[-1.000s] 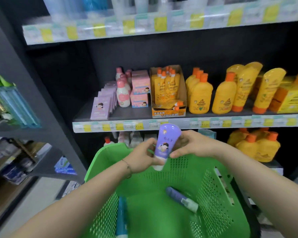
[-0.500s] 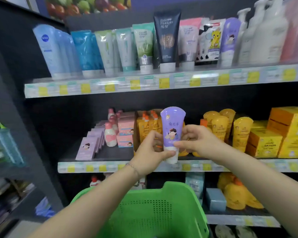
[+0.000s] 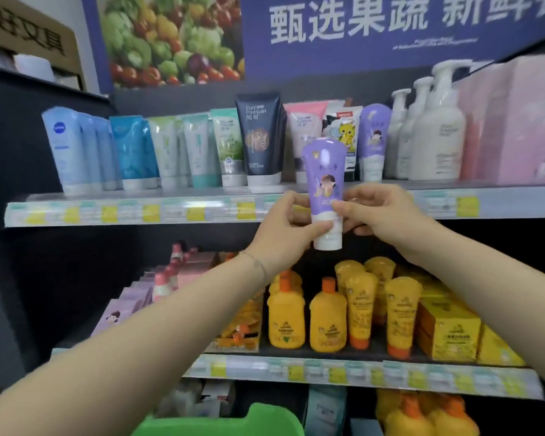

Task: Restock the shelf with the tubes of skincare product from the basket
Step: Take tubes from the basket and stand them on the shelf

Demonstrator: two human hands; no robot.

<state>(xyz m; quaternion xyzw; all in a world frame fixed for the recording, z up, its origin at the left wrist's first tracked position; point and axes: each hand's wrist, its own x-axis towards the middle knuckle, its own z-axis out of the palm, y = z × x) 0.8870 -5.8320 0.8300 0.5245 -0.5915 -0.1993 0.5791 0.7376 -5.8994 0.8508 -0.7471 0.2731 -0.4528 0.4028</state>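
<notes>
a purple tube is held upright in front of the top shelf, cap down and crimped end up, so its long axis runs vertically. it is gripped from both sides. the left hand is wrapped round the lower body and white cap, thumb across the front. the right hand pinches the same lower part from the right. both hands are thus clamped on the 1 tube, close together, with only the tube between them. the cap hangs just below the shelf's front edge, and the tube's top is seen against the row of standing tubes behind.

the spot that matters is judged to lie far and a little to the right. a matching tube stands there on the shelf, cap down, just left of white pump bottles. the held tube is turned the same way, so no rotation is thought to be needed. it has to be lifted until the cap clears the edge, then carried away from the body and to the right. the right hand is the nearer to that spot. whether free room exists in front of the matching tube cannot be told.

the basket is seen only by its green rim at the near bottom edge, and its contents are hidden.
</notes>
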